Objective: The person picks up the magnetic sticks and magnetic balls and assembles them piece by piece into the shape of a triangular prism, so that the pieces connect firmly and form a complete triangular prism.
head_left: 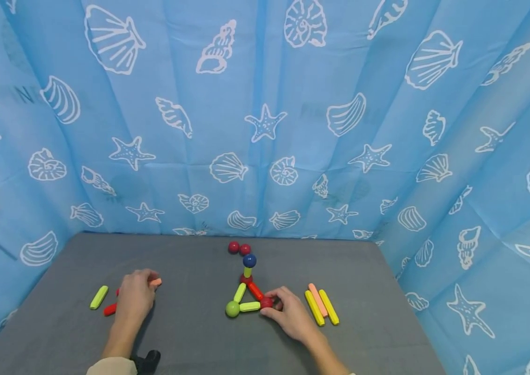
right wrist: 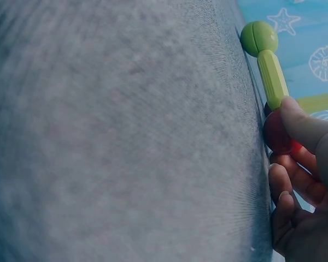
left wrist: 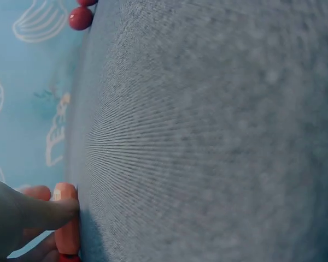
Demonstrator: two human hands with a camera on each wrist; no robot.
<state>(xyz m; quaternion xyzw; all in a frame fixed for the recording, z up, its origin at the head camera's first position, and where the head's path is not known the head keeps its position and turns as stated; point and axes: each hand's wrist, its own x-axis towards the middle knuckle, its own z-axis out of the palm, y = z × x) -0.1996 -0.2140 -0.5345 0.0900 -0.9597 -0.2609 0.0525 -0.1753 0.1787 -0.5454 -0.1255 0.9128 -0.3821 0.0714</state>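
My left hand (head_left: 135, 294) pinches a short orange rod (left wrist: 69, 229) between thumb and fingers, low over the table on the left. Red rods (head_left: 110, 309) lie partly hidden under that hand. With thumb and fingers my right hand (head_left: 291, 314) holds a red ball (head_left: 266, 302), one corner of a flat triangle. Two light green rods (head_left: 249, 307) and a red rod (head_left: 255, 291) form its sides. A green ball (head_left: 232, 309) and another red ball (head_left: 246, 279) make the other corners. From the far corner a short green rod (head_left: 247, 272) stands up, topped by a blue ball (head_left: 249, 261).
Two loose red balls (head_left: 234, 247) sit near the table's back edge. Right of my right hand lie two long yellow rods (head_left: 314, 308) with a long orange rod (head_left: 318, 300) between them. A light green rod (head_left: 99, 297) lies at the far left. A blue curtain (head_left: 265, 156) borders the grey table (head_left: 190, 333).
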